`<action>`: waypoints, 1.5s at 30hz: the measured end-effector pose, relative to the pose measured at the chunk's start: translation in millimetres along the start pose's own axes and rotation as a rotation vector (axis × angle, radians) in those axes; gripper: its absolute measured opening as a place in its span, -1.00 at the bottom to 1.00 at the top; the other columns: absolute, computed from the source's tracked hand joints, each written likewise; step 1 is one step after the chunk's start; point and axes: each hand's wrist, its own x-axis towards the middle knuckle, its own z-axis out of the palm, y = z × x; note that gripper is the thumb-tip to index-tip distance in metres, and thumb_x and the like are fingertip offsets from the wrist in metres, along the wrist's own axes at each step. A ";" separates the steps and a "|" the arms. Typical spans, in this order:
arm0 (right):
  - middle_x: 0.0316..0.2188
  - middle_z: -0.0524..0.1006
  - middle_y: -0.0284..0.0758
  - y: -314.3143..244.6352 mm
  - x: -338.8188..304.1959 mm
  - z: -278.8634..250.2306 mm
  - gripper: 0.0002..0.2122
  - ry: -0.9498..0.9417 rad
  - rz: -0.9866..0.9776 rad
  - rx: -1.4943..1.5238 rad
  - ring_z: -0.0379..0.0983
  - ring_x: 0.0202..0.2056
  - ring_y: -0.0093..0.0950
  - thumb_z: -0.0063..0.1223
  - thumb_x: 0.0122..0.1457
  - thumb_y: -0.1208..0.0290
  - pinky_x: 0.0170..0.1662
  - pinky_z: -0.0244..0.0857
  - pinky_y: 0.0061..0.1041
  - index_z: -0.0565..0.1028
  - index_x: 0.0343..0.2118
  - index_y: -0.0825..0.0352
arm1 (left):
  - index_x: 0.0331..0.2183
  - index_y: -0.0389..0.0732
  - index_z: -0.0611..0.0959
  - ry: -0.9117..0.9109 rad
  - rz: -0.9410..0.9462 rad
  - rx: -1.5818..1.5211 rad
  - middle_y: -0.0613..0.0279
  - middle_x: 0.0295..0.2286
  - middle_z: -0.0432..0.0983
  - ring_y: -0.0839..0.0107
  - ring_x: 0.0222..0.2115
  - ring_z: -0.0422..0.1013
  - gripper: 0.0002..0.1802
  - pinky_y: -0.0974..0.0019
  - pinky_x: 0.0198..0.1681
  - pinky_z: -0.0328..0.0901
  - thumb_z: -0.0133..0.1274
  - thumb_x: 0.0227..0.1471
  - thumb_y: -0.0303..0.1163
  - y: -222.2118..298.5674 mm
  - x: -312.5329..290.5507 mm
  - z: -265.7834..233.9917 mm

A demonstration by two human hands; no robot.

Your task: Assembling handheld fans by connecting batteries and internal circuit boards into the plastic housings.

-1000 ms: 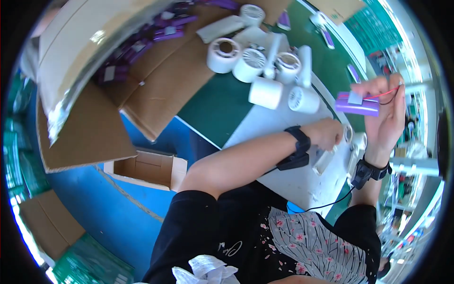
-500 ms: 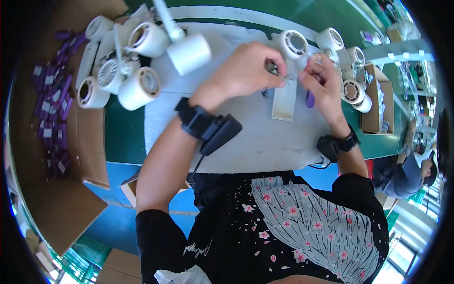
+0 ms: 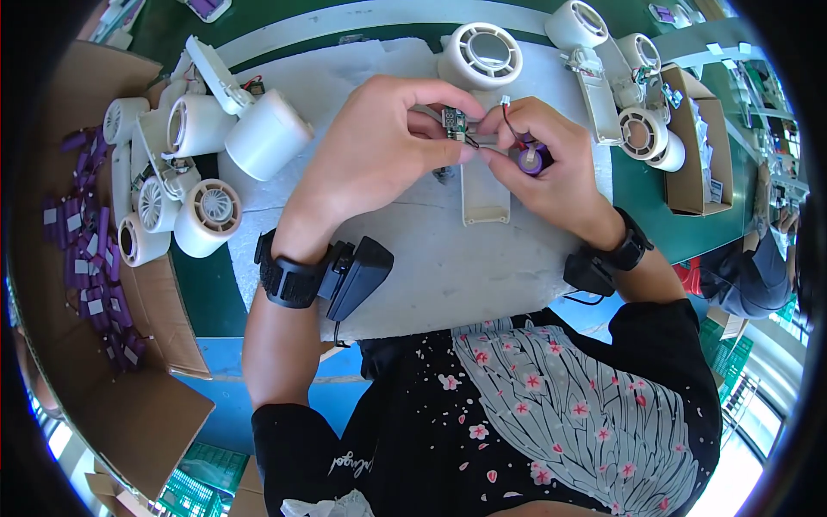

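Observation:
My left hand pinches a small green circuit board between thumb and fingers. My right hand grips a purple cylindrical battery, with a thin wire and small white plug rising above its fingers. The two hands meet above a long white plastic housing that lies on the white foam mat. Both wrists wear black straps with a black device.
White round fan housings lie in a heap on the left, another sits behind my hands, more lie at right. Several purple batteries fill a cardboard tray on the left. A small cardboard box stands right. Another person sits at far right.
The view has swung from the left boxes to the mat. My hands came together over the white housing; the battery moved from raised at right down to the middle.

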 end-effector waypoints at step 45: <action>-0.52 0.42 -0.26 -8.1 2.8 -2.0 -0.91 -0.063 -0.186 -0.139 0.34 -0.54 -0.40 0.17 0.05 0.54 -0.51 0.21 -0.50 0.50 -0.42 0.42 | -0.27 -0.34 0.59 -0.103 0.051 -0.018 0.21 -0.41 0.55 0.47 -0.40 0.51 -0.81 0.43 -0.27 0.40 0.13 0.08 -0.42 -0.9 -0.7 -9.3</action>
